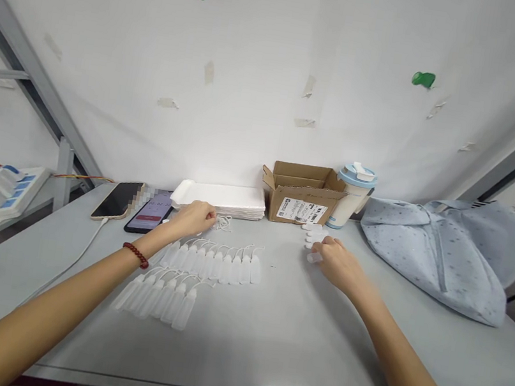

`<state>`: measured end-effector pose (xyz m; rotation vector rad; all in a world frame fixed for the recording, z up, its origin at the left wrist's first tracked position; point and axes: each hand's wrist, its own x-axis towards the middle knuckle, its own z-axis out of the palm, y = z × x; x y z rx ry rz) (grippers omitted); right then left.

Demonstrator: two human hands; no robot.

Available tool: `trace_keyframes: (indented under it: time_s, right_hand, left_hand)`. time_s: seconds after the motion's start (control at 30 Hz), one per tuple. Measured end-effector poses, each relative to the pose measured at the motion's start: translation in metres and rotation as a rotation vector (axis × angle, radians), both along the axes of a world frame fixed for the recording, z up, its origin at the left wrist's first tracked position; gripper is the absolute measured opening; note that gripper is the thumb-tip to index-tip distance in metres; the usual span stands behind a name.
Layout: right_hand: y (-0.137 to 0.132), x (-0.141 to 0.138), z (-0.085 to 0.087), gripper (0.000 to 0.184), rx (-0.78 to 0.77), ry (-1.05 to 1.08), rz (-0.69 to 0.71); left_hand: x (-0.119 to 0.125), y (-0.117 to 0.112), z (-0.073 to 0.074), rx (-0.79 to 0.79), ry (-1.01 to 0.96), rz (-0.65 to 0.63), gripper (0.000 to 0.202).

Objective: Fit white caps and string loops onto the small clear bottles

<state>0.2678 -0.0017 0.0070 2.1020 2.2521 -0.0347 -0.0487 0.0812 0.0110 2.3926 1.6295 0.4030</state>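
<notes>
My left hand (196,217) is closed in a pinch beside a small pile of white strings (224,222); whatever lies between its fingertips is too small to make out. At the right, my right hand (337,261) has its fingers closed on a small translucent plastic bottle (314,257). Several more white pieces (312,235) lie just behind it, in front of the box. Nearer me are two rows of small translucent bottles with white strings at their necks: a back row (227,267) and a front row (164,300), partly behind my left forearm.
At the back stand a stack of white envelopes (222,197), an open cardboard box (304,205) and a blue-lidded cup (350,200). Two phones (117,200) lie at the left, one with a cable. A blue patterned cloth bag (431,258) rests at the right.
</notes>
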Motion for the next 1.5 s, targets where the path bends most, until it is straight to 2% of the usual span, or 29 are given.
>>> trace_keyframes:
  time_s: [0.1, 0.2, 0.3, 0.4, 0.57, 0.83, 1.13, 1.33, 1.5]
  right_hand:
    - [-0.001, -0.001, 0.0, 0.033, 0.062, 0.123, 0.052]
    - [-0.004, -0.009, -0.003, 0.021, 0.222, 0.42, 0.195]
    - [-0.013, -0.026, -0.006, 0.014, 0.378, 0.668, 0.319]
    - [-0.027, -0.049, -0.007, 0.012, 0.475, 0.851, 0.396]
    - [-0.047, -0.073, -0.009, 0.011, 0.48, 1.072, 0.408]
    - [-0.051, -0.077, -0.014, 0.014, 0.5, 1.189, 0.348]
    - [-0.053, -0.08, -0.018, 0.015, 0.476, 1.203, 0.337]
    - [-0.053, -0.079, -0.017, 0.013, 0.489, 1.15, 0.313]
    - [-0.056, -0.081, -0.017, 0.015, 0.441, 1.141, 0.33]
  left_hand:
    - [0.002, -0.006, 0.01, 0.027, -0.041, 0.019, 0.023]
    - [0.012, -0.023, 0.021, 0.018, -0.139, 0.017, 0.024]
    - [0.03, -0.05, 0.026, -0.115, -0.444, 0.026, 0.022]
    - [0.05, -0.076, 0.023, -0.233, -0.637, 0.022, 0.02]
    - [0.07, -0.098, 0.011, -0.383, -0.884, 0.045, 0.019]
    - [0.07, -0.105, 0.005, -0.583, -1.116, 0.02, 0.02]
    - [0.071, -0.108, 0.001, -0.665, -1.24, -0.05, 0.023]
    - [0.07, -0.109, 0.0, -0.612, -1.199, -0.095, 0.021]
    - [0.068, -0.108, -0.002, -0.58, -1.124, -0.123, 0.019]
